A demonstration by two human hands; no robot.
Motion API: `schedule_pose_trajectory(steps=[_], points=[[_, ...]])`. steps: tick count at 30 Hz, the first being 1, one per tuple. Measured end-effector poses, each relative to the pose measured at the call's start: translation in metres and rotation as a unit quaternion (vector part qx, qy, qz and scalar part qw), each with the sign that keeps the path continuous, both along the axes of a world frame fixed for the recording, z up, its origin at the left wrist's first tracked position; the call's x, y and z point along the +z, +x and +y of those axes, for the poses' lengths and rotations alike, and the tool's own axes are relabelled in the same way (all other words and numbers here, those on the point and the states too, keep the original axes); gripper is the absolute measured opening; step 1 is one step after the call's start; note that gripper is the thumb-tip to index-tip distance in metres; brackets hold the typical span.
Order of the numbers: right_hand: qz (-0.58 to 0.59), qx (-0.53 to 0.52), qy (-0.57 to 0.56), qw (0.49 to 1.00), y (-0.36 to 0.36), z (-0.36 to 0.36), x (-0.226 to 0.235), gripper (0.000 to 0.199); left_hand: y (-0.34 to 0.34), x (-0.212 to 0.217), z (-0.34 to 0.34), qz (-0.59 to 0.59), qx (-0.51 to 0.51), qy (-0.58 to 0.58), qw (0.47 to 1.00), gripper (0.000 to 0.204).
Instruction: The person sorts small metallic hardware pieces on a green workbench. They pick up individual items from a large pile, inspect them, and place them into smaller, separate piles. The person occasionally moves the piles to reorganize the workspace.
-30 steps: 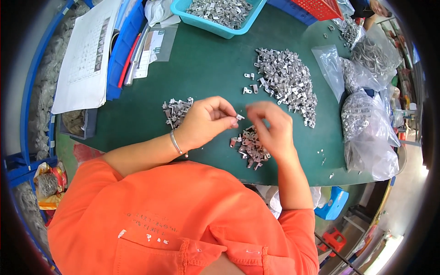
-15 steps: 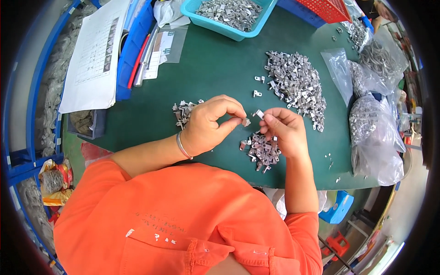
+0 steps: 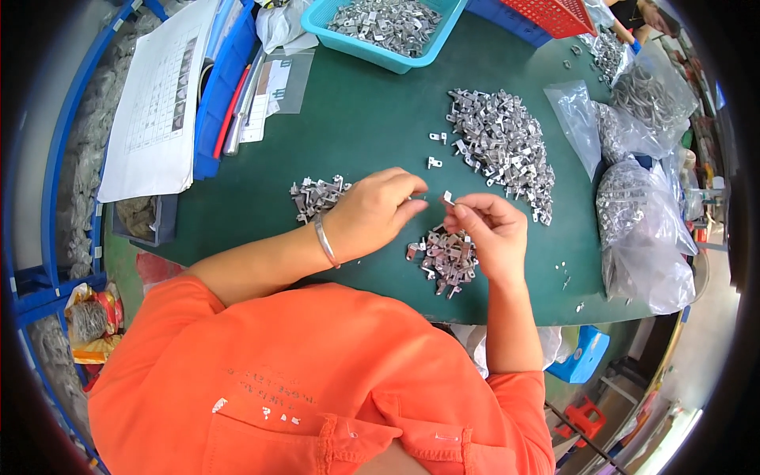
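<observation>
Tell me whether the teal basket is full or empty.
Partly full: the teal basket holds a heap of small metal brackets covering its floor; its far end is out of view.

one view only, from a head-worn fisheye camera looking steeply down over the person's orange shirt [image 3: 317, 380] onto the green table [image 3: 356, 119]. it sits close above the work: both hands lie near the picture's middle, forearms entering from below. the table's far side is at the top, and straight edges bow toward the dark round rim.
</observation>
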State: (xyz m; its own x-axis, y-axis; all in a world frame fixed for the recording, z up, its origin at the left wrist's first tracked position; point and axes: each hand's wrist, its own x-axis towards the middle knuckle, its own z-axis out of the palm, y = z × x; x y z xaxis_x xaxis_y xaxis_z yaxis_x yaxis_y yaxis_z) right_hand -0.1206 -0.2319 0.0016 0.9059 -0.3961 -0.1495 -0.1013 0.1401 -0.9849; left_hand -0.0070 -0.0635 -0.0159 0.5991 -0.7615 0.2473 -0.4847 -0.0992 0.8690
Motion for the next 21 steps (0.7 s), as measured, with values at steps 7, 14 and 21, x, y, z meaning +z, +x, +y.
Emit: schedule_pose_trajectory(steps=[7,14,21], points=[[-0.138,0.081,-0.397,0.904,0.017,0.005,0.005,0.018,0.002,0.008,0.018,0.066,0.007,-0.071,0.995,0.012],[-0.067,0.129,-0.543,0.827,0.063,-0.014,-0.027,0.017,0.042,0.012,0.072,-0.186,0.101,0.022,0.977,0.009],[-0.086,0.138,-0.391,0.906,0.065,-0.012,-0.013,0.016,0.046,-0.015,0.098,-0.156,0.088,0.099,0.979,0.008]])
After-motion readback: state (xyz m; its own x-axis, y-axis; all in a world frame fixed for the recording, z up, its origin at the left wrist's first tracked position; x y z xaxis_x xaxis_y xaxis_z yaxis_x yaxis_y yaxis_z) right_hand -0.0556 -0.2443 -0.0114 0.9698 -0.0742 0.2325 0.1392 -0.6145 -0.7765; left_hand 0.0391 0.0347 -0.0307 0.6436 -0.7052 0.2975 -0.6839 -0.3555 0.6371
